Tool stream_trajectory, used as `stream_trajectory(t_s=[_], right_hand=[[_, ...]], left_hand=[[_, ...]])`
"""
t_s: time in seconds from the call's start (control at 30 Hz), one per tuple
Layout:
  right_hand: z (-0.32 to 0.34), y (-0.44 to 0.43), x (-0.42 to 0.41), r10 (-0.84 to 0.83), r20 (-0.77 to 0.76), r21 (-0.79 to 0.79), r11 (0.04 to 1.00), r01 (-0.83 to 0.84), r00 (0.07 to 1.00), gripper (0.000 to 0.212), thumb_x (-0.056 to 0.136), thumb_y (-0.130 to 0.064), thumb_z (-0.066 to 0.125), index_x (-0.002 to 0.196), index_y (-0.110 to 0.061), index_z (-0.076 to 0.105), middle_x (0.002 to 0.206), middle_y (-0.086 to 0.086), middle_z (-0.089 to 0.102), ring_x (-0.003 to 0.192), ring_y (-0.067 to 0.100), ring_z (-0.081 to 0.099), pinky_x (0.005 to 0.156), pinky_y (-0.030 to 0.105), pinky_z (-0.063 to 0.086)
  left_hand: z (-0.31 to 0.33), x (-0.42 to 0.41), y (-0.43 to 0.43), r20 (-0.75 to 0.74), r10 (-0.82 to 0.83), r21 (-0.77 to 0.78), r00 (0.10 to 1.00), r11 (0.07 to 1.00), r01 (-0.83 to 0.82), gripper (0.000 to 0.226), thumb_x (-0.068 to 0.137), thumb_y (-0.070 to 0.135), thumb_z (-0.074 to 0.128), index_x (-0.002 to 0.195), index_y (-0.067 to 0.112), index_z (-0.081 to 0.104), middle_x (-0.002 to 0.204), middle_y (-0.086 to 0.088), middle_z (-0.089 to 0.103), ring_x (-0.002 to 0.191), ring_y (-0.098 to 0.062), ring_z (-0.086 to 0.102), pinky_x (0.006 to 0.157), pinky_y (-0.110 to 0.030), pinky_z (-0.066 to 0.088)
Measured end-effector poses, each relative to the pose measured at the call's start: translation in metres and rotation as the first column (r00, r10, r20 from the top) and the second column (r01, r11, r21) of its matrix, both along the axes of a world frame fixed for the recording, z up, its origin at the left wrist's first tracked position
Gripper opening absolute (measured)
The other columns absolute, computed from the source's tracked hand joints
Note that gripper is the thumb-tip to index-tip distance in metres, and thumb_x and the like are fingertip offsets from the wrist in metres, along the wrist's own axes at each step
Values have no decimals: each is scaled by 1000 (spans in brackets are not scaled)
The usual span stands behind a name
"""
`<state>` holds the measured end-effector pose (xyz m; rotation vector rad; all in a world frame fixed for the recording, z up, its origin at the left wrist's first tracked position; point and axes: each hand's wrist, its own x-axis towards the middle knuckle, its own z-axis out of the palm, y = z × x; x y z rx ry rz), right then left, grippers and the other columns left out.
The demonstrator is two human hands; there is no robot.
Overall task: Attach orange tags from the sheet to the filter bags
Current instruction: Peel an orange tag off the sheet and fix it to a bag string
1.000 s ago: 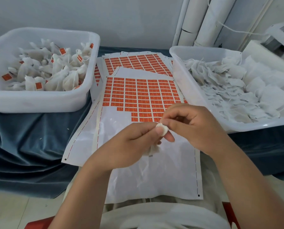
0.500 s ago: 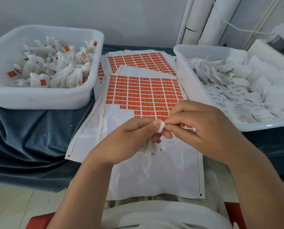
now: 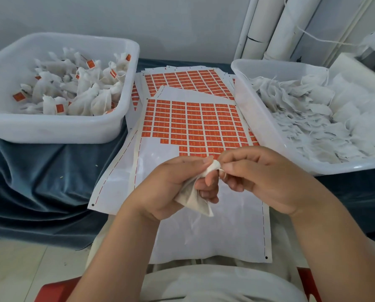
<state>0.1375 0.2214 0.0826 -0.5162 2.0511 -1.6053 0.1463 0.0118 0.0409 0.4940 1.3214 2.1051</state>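
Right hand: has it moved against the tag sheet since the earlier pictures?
Yes, slightly: the right hand has drawn back toward the person, covering fewer orange rows of the tag sheet.

L hand (image 3: 171,188) curled, gripping | R hand (image 3: 269,179) thumb+index pinching | hands touching, forearms converge

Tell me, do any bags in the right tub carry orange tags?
No, the filter bags in the right tub all show plain white; the tagged bags lie in the left tub.
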Motion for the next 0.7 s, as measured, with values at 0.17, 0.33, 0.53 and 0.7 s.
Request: stream_trajectory(t_s=[0.17, 0.33, 0.53, 0.7], right_hand=[[8, 6, 5, 7, -266, 222, 973, 55, 964, 16, 89, -49, 64, 87, -40, 78, 81, -16, 71, 76, 3, 64, 71, 19, 49], [11, -5, 13, -102, -669, 219, 919, 327, 736, 7, 92, -40, 73, 89, -34, 74, 88, -19, 68, 91, 7, 65, 75, 16, 48], [8, -8, 15, 78, -912, 244, 893, 379, 402, 15, 99, -22, 68, 102, -13, 80, 97, -5, 71, 92, 13, 63, 86, 28, 49], [5, -7, 12, 181, -947, 280, 869, 409, 264, 16, 103, -21, 66, 102, -10, 79, 99, 1, 72, 92, 20, 63, 89, 27, 47]], left_hand=[[-3, -1, 4, 28, -13, 37, 1000, 999, 12, 42, 108, 28, 43, 75, 17, 65, 65, 3, 50, 63, -13, 49, 78, -34, 50], [-2, -1, 4, 65, 11, 104, 998, 994, -18, 41, 109, 27, 43, 73, 17, 62, 64, 4, 45, 63, -13, 46, 77, -34, 46], [1, -1, 4, 62, 68, 134, 996, 988, -76, 41, 108, 27, 43, 73, 18, 62, 66, 3, 45, 65, -14, 44, 76, -30, 48], [1, -2, 1, 9, 108, 59, 994, 992, -109, 40, 107, 31, 47, 73, 19, 65, 68, 1, 45, 66, -16, 46, 76, -29, 50]])
